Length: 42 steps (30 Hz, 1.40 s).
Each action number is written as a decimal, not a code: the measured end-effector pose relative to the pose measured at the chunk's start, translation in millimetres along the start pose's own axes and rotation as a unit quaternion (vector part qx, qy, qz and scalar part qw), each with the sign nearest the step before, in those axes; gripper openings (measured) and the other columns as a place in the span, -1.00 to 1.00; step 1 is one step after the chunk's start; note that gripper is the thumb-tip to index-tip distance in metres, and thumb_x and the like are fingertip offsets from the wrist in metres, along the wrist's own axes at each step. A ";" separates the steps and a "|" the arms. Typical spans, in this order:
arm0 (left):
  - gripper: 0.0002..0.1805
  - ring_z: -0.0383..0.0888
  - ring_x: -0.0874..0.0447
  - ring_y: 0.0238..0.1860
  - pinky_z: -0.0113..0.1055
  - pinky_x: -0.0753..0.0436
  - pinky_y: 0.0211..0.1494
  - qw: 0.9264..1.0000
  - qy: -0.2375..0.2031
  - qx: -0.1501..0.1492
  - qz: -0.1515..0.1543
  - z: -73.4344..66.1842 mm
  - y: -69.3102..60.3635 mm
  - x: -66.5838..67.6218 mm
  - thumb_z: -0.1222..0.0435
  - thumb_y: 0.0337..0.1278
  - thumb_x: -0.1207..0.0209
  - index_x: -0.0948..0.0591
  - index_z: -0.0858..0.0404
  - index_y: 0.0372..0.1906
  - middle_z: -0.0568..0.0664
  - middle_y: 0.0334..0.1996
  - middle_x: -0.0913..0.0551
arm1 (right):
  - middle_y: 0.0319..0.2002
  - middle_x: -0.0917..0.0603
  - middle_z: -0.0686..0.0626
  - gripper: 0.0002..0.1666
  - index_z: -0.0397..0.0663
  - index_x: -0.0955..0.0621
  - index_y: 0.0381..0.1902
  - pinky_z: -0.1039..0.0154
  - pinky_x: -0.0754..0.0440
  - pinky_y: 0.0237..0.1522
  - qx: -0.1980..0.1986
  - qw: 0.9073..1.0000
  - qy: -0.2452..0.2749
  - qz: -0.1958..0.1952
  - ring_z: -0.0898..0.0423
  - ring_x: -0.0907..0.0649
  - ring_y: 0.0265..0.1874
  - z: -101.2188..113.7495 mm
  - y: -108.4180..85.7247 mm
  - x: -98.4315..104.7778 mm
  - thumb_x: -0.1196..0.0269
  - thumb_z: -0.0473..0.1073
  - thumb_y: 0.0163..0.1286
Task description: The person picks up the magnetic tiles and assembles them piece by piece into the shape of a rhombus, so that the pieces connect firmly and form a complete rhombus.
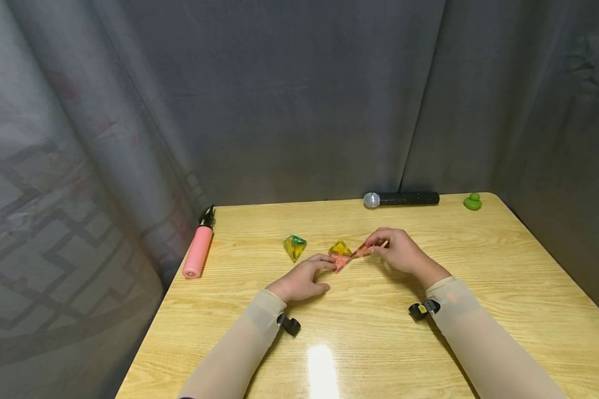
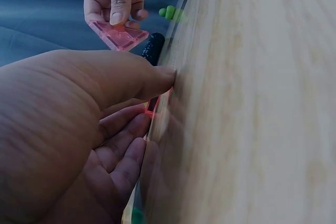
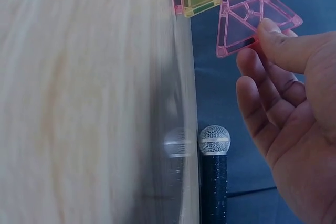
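Note:
My right hand (image 1: 398, 252) pinches a pink translucent triangular magnetic tile (image 3: 244, 15) between thumb and fingers, tilted up off the table. One corner of it is near the other tiles. With its fingertips my left hand (image 1: 303, 280) touches a second pink triangular tile (image 1: 340, 264) on the table; the thumb stays apart from it. Just behind that tile is a yellow triangular tile (image 1: 339, 247). To the left stands a small pyramid (image 1: 295, 248) of yellow and green tiles. In the left wrist view, my fingers hide most of the second pink tile.
A pink hand pump (image 1: 198, 252) lies at the table's left edge. Along the back edge are a black microphone (image 1: 404, 199) with a silver head and a small green toy (image 1: 472, 201). Grey curtains (image 1: 279, 100) hang behind the wooden table (image 1: 369, 343).

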<state>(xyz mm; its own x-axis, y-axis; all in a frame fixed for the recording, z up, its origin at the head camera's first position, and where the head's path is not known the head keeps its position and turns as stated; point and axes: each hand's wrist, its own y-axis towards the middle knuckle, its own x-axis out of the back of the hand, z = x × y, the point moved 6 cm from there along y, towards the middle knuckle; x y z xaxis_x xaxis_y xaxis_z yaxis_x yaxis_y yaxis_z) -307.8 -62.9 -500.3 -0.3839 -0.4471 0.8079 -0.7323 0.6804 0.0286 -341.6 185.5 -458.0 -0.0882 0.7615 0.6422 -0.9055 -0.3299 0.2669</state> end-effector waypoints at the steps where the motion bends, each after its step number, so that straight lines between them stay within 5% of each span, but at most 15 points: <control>1: -0.39 -0.10 -0.31 0.51 -0.19 -0.34 0.54 1.000 -0.001 0.001 0.000 -0.1 0.0 0.1 0.24 0.36 -0.37 -0.53 0.16 0.47 -0.12 0.50 -0.38 | -0.25 -0.75 0.09 -0.81 0.07 -0.80 -0.20 0.16 -0.62 -0.29 -0.002 1.000 0.001 0.001 0.07 -0.65 -0.30 0.1 -0.2 -0.5 -0.44 -0.36 0.36; 42: -0.39 -0.14 -0.26 0.55 -0.22 -0.29 0.56 1.000 -0.003 -0.022 0.008 -6.7 0.3 -2.9 0.33 0.38 -0.31 -0.50 0.22 0.49 -0.09 0.53 -0.37 | -0.24 -0.72 0.20 -0.70 0.24 -0.81 -0.22 0.17 -0.66 -0.24 0.040 0.997 0.009 0.063 0.13 -0.65 -0.27 16.2 0.1 -30.8 -0.45 -0.36 0.36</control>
<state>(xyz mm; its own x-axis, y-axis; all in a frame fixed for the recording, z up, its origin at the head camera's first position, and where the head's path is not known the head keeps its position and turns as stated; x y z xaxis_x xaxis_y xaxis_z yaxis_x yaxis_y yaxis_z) -303.1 -57.5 -498.7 -0.3980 -0.4392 0.8054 -0.7012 0.7118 0.0416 -332.2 153.1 -466.2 -0.2083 0.7208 0.6611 -0.8511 -0.4666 0.2406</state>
